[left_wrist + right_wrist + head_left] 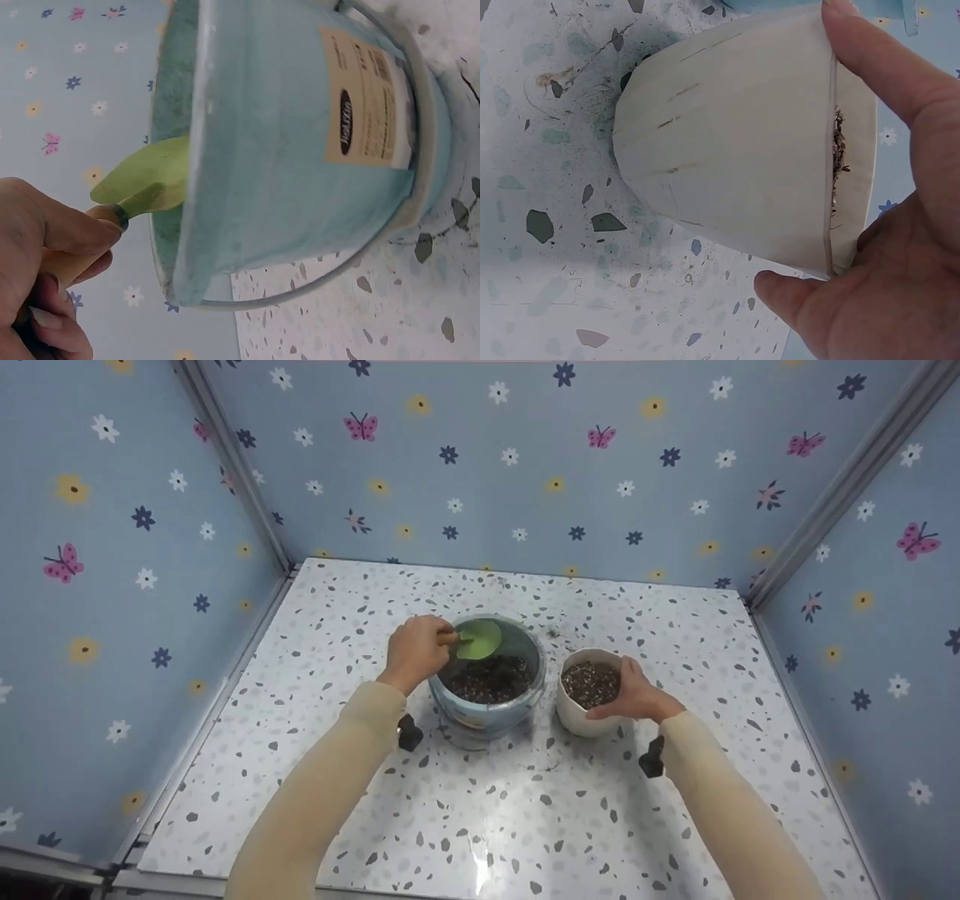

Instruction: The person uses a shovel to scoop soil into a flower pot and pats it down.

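Note:
My left hand (420,651) grips the wooden handle of a small garden trowel (482,640) over the left side of a light blue bucket (484,724). The green blade reaches inside the rim in the left wrist view. Dark soil (495,679) lies in the bucket. To its right stands a white plant pot (579,720), upright and filled well up with brown, speckled soil (591,684). At the pot's right side my right hand (637,697) holds the rim, thumb along the near edge. Part of its fingers are hidden in the right wrist view.
Both containers stand on a white speckled tabletop (480,810). Some soil crumbs (553,634) lie behind and between them. The bucket's handle (300,289) hangs down against its side. Blue flowered panels (487,472) enclose the back and both sides.

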The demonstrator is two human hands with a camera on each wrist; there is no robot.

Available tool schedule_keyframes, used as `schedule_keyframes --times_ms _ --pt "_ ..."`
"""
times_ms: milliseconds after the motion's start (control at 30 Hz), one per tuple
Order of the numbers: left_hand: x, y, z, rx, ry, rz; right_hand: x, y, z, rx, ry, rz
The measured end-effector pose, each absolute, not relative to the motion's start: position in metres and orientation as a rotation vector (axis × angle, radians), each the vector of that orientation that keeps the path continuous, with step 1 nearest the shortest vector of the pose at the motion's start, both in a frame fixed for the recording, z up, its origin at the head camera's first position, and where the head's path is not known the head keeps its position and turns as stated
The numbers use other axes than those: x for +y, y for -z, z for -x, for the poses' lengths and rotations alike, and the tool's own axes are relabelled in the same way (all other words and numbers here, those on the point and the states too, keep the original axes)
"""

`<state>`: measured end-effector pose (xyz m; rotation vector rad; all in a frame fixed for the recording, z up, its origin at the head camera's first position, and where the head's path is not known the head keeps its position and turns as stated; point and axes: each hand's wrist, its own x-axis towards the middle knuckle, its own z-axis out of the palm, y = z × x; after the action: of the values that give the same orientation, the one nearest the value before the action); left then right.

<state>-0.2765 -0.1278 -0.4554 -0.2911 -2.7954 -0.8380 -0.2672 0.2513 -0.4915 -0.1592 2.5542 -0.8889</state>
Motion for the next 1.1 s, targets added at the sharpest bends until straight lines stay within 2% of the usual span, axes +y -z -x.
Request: schedule_keyframes --times_ms 367,700,1100 --pt "-0.122 0.46 0.286 -2.88 0.499 0.395 0.252 0.484 0.272 2.564 0.908 0.17" --pt "-0.111 0.47 0.287 -2.836 0.251 0.509 0.254 0.483 0.272 2.362 0.925 0.046" --pt "-0.105 0.483 0.286 -2.844 0.019 0.629 0.255 0.492 0.267 2.344 0.979 0.05"
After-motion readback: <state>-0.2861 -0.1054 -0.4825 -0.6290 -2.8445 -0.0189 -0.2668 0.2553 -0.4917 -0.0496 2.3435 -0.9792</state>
